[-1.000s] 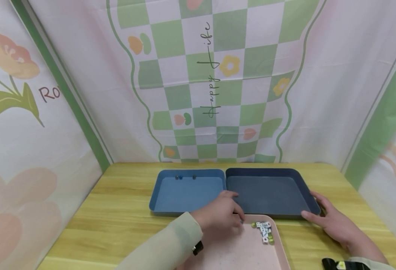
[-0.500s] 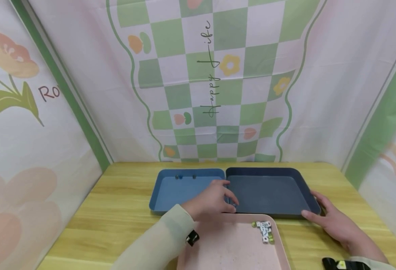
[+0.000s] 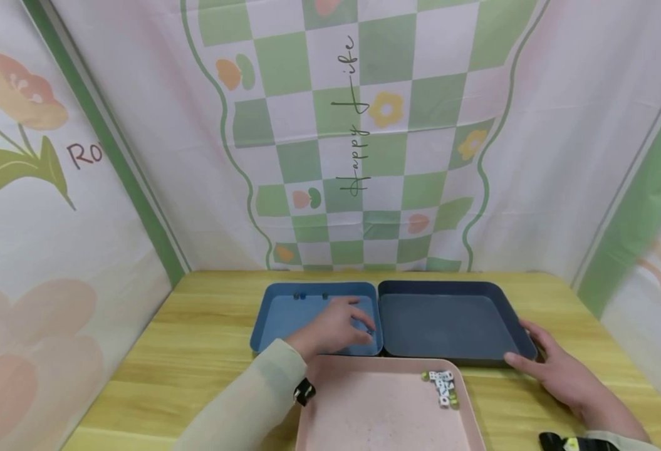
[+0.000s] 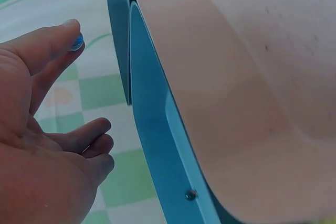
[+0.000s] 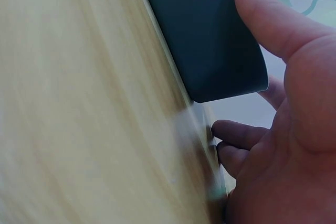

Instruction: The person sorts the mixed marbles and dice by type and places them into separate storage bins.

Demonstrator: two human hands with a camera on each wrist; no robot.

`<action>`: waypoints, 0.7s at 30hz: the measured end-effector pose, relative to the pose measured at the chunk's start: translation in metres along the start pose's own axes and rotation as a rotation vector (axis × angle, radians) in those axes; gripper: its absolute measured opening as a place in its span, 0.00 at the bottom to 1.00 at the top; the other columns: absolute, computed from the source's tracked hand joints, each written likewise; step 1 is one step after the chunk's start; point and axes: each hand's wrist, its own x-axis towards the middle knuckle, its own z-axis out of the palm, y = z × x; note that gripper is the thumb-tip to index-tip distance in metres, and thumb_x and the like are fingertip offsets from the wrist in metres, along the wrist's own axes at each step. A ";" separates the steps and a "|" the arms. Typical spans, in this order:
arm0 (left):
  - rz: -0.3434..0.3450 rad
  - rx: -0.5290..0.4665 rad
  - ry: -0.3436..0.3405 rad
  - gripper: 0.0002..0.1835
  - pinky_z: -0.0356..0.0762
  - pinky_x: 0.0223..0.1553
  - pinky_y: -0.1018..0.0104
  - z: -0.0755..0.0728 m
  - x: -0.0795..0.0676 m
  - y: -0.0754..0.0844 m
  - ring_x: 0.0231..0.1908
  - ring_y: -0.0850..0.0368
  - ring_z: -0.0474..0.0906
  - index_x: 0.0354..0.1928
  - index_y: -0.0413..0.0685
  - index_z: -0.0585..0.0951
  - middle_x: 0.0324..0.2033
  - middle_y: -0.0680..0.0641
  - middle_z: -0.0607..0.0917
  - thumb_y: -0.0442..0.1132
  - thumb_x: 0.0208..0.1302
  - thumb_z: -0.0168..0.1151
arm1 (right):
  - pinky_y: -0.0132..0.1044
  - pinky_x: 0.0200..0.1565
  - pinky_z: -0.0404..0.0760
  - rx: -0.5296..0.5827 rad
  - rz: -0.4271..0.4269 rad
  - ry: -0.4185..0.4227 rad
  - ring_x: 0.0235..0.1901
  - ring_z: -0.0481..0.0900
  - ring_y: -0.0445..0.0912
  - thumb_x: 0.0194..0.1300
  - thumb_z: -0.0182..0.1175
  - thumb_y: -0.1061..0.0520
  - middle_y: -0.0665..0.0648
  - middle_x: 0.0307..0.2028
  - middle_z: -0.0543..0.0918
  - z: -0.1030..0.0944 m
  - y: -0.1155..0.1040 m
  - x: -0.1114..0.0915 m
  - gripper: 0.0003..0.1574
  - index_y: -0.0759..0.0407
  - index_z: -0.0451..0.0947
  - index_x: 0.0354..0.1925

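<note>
My left hand (image 3: 336, 326) is over the right part of the blue tray (image 3: 255, 332). Thumb and index finger pinch a small, shiny blue bead (image 4: 77, 42), and the other fingers are loosely bent. Several small dark and blue beads (image 3: 302, 295) lie along the tray's far wall. On the right, my right hand (image 3: 558, 369) grips the near right corner of the dark navy tray (image 3: 443, 358), thumb on its front rim and fingers along the side. In the right wrist view the thumb presses that tray's wall (image 5: 210, 40).
A pink tray (image 3: 375, 426) stands nearest, in front of the other two. White dice (image 3: 440, 385) and yellow-green beads (image 3: 453, 401) cluster at its far right corner. All three trays are on a wooden table (image 3: 195, 351) with a printed curtain (image 3: 336, 156) behind.
From over the pink tray's far edge, my left hand has moved left and away with the bead, to above the blue tray. The right hand stays at the navy tray's corner.
</note>
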 end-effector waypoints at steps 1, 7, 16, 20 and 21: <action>0.000 -0.003 0.004 0.05 0.63 0.65 0.46 -0.001 0.000 -0.003 0.72 0.49 0.55 0.39 0.63 0.90 0.72 0.44 0.65 0.43 0.64 0.69 | 0.77 0.57 0.49 -0.003 -0.001 0.001 0.66 0.37 0.82 0.72 0.59 0.39 0.84 0.70 0.33 0.000 0.000 0.000 0.63 0.57 0.26 0.79; -0.051 -0.035 0.028 0.07 0.61 0.66 0.44 -0.007 -0.003 -0.021 0.72 0.47 0.55 0.43 0.57 0.90 0.70 0.42 0.67 0.43 0.65 0.68 | 0.77 0.56 0.50 -0.004 -0.005 0.003 0.65 0.37 0.82 0.72 0.59 0.39 0.84 0.70 0.34 0.000 -0.001 -0.001 0.63 0.58 0.26 0.79; -0.107 -0.039 0.077 0.09 0.64 0.64 0.43 -0.019 -0.008 -0.039 0.70 0.42 0.59 0.45 0.50 0.89 0.66 0.38 0.72 0.40 0.64 0.69 | 0.78 0.56 0.48 -0.009 -0.021 0.011 0.65 0.37 0.82 0.72 0.59 0.40 0.84 0.70 0.34 0.000 0.001 0.001 0.63 0.57 0.26 0.79; -0.106 -0.011 0.105 0.09 0.58 0.67 0.42 -0.025 -0.009 -0.045 0.69 0.41 0.61 0.46 0.49 0.89 0.64 0.39 0.75 0.39 0.64 0.69 | 0.78 0.56 0.49 -0.013 -0.026 0.011 0.65 0.37 0.82 0.72 0.59 0.40 0.84 0.70 0.34 0.000 0.003 0.001 0.62 0.57 0.27 0.79; -0.103 0.001 0.110 0.09 0.55 0.68 0.41 -0.026 -0.010 -0.046 0.69 0.41 0.62 0.46 0.49 0.89 0.62 0.40 0.77 0.39 0.64 0.69 | 0.78 0.56 0.49 -0.010 -0.028 0.011 0.65 0.37 0.82 0.72 0.58 0.40 0.84 0.70 0.34 0.000 0.003 0.001 0.62 0.57 0.27 0.79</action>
